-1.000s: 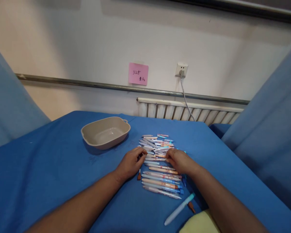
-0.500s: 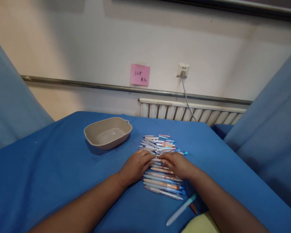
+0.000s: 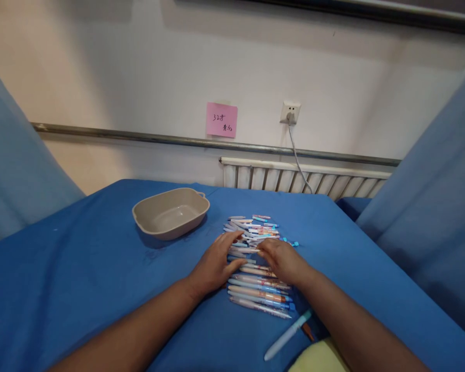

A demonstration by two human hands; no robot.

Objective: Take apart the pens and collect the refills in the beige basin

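Centrally, slim, pastel-coloured pens (image 3: 259, 306) are laid out between two bare hands.
The pens are arranged side by side on a flat surface draped in blue cloth (image 3: 81, 268); the far ones are more jumbled. The left hand (image 3: 215, 263) is held open over their left ends, thumb and fingers spread apart. The right hand (image 3: 289, 261) is held with fingertips drawn together at the right end of one pale pinkish pen (image 3: 242, 250); whether this is gripped or merely touched cannot be told. One pale-blue pen with a teal end (image 3: 287, 338) is set apart nearer the viewer, beside a small brown object (image 3: 307, 331). A beige, rounded-rectangular basin (image 3: 191, 222) is placed beyond the left hand.
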